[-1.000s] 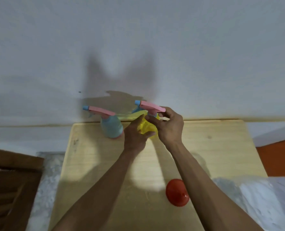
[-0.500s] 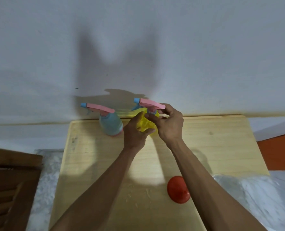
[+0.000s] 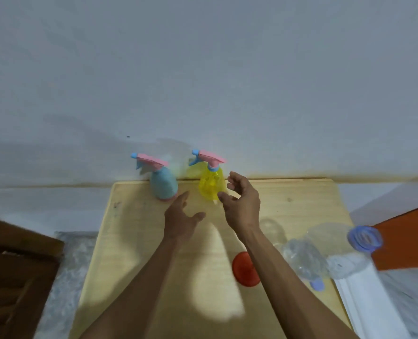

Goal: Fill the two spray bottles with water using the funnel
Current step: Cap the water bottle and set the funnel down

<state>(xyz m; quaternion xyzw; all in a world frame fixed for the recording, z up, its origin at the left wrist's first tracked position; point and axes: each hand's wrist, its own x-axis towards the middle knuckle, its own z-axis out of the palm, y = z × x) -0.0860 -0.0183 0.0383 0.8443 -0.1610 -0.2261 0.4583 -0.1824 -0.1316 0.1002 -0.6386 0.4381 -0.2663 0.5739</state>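
A: Where are the two spray bottles?

B: Both stand upright at the far edge of the desk [image 3: 139, 241], near the middle of the frame, close to the wall. The blue spray bottle [image 3: 164, 183] is on the left and the yellow spray bottle [image 3: 211, 185] just beside it on the right. Each has its pink trigger head on.

A: And the hands?

B: Both are empty. The left hand [image 3: 181, 222] is below the bottles with its fingers spread loosely. The right hand [image 3: 242, 204] is just right of the yellow bottle, fingers curled but apart, holding nothing.

A: How will the bottles handle?

B: I think they are thin, light plastic and easy to tip. One hand should hold the belly of the bottle while the other turns the collar under the trigger head.

A: The funnel?

B: The red funnel [image 3: 245, 269] lies in the lower middle, partly behind the right forearm. It looks stiff and light; I would take it by the rim. The clear water bottle [image 3: 308, 261] at the right seems soft, so squeeze it gently.
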